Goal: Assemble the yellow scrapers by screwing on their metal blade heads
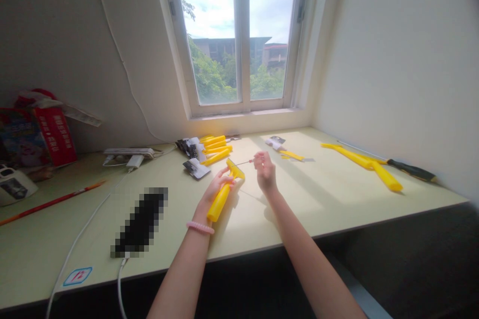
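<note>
My left hand is wrapped round a yellow scraper-like tool, its wide head pointing up and away and its thick handle slanting toward me. My right hand is closed on a thin screwdriver, whose shaft reaches left to the head of the yellow tool. Whether the tip touches the head is too small to tell. Just beyond, several yellow tools with dark and white tags lie in a pile. Another tagged yellow tool lies beyond my right hand.
A long yellow tool and a black-handled tool lie at the right by the wall. On the left are a blurred dark device on a white cable, a power strip, a red stick and a red box.
</note>
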The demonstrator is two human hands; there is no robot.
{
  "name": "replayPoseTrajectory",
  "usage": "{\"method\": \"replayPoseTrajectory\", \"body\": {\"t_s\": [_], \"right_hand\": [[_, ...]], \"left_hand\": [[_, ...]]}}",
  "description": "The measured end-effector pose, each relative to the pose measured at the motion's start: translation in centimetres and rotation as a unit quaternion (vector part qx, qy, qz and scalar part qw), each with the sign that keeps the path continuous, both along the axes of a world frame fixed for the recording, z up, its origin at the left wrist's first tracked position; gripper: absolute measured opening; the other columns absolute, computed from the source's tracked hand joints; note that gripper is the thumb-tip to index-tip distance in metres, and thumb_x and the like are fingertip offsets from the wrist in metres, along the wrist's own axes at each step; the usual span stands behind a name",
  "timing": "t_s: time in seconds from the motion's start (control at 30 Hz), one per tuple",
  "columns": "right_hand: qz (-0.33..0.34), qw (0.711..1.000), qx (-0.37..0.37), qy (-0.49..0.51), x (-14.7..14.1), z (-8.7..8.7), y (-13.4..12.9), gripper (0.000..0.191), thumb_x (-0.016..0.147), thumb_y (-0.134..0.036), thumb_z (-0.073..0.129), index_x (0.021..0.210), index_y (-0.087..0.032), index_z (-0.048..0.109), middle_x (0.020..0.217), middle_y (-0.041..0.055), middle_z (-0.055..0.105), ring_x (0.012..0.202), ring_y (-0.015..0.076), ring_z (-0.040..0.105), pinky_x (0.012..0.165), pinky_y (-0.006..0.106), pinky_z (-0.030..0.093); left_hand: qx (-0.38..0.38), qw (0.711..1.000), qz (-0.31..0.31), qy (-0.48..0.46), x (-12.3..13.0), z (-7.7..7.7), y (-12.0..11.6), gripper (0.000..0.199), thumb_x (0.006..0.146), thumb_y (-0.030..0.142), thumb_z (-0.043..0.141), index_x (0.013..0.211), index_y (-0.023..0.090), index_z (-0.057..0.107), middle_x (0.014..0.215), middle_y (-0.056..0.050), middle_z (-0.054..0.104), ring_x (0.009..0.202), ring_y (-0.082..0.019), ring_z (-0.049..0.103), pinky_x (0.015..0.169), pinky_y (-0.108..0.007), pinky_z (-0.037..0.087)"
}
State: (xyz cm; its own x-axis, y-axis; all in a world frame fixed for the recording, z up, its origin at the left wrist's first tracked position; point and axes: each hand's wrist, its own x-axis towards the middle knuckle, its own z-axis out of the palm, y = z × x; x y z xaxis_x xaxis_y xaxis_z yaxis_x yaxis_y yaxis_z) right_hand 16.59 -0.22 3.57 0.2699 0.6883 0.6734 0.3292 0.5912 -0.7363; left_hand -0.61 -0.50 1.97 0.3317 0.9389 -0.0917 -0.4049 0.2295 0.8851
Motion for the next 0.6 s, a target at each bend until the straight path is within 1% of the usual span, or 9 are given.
{"method": "replayPoseTrajectory", "body": {"t_s": [0.07,0.13,0.23,0.37,0.47,0.53,0.6], "right_hand": [[-0.015,1.0,0.017,-0.018,0.0,0.06,0.0,0.02,0.09,-0.037,0.04,0.09,-0.021,0.052,0.076,0.0025,0.066,0.07,0.0171,0.061,0.067,0.029,0.046],[-0.044,0.998,0.032,-0.029,0.03,0.2,-0.12,0.019,0.089,-0.035,0.043,0.085,-0.02,0.053,0.076,0.0029,0.064,0.072,0.0175,0.06,0.07,0.03,0.046],[-0.067,0.997,0.036,-0.024,0.06,0.39,-0.42,0.022,0.088,-0.038,0.048,0.077,-0.02,0.054,0.072,0.0025,0.064,0.067,0.0163,0.058,0.066,0.028,0.046],[-0.096,0.995,0.023,0.002,-0.04,0.49,-0.75,0.031,0.085,-0.046,0.054,0.069,-0.02,0.053,0.064,0.0012,0.065,0.057,0.0141,0.057,0.06,0.025,0.044],[-0.118,0.993,0.017,0.007,-0.11,0.52,-0.84,0.035,0.084,-0.05,0.055,0.066,-0.02,0.051,0.062,0.0012,0.065,0.054,0.0135,0.056,0.058,0.025,0.043],[-0.117,0.993,0.012,0.0,-0.12,0.49,-0.8,0.035,0.085,-0.05,0.053,0.066,-0.02,0.05,0.063,0.0014,0.066,0.053,0.0136,0.057,0.057,0.024,0.043],[-0.103,0.995,0.004,-0.01,-0.11,0.41,-0.7,0.034,0.087,-0.049,0.05,0.068,-0.021,0.049,0.064,0.0016,0.066,0.054,0.014,0.058,0.058,0.025,0.043]], "left_hand": [[0.006,1.0,-0.002,-0.001,0.08,0.02,-0.01,0.074,0.068,0.007,0.061,0.138,0.02,0.037,0.082,-0.004,0.063,0.052,-0.009,0.057,0.046,-0.017,0.043],[0.008,1.0,-0.001,0.004,0.14,0.01,-0.03,0.073,0.068,0.008,0.061,0.137,0.021,0.038,0.083,-0.004,0.063,0.051,-0.008,0.056,0.045,-0.017,0.043],[0.01,1.0,-0.005,0.014,0.13,0.01,-0.12,0.072,0.069,0.01,0.062,0.136,0.022,0.039,0.084,-0.003,0.064,0.051,-0.008,0.056,0.046,-0.017,0.043],[0.022,0.999,-0.017,0.022,0.06,0.18,-0.36,0.071,0.069,0.012,0.063,0.136,0.02,0.04,0.082,-0.004,0.063,0.051,-0.008,0.056,0.046,-0.016,0.043],[0.02,0.999,-0.018,0.031,0.04,0.32,-0.53,0.071,0.069,0.013,0.063,0.136,0.02,0.04,0.08,-0.003,0.063,0.05,-0.008,0.055,0.045,-0.016,0.042],[0.022,0.999,-0.02,0.028,0.03,0.31,-0.54,0.072,0.069,0.012,0.063,0.137,0.02,0.039,0.079,-0.003,0.063,0.05,-0.008,0.054,0.045,-0.016,0.042],[0.025,0.999,-0.022,0.019,0.0,0.18,-0.45,0.073,0.069,0.012,0.063,0.138,0.02,0.038,0.08,-0.003,0.062,0.051,-0.008,0.055,0.046,-0.016,0.042]]}}
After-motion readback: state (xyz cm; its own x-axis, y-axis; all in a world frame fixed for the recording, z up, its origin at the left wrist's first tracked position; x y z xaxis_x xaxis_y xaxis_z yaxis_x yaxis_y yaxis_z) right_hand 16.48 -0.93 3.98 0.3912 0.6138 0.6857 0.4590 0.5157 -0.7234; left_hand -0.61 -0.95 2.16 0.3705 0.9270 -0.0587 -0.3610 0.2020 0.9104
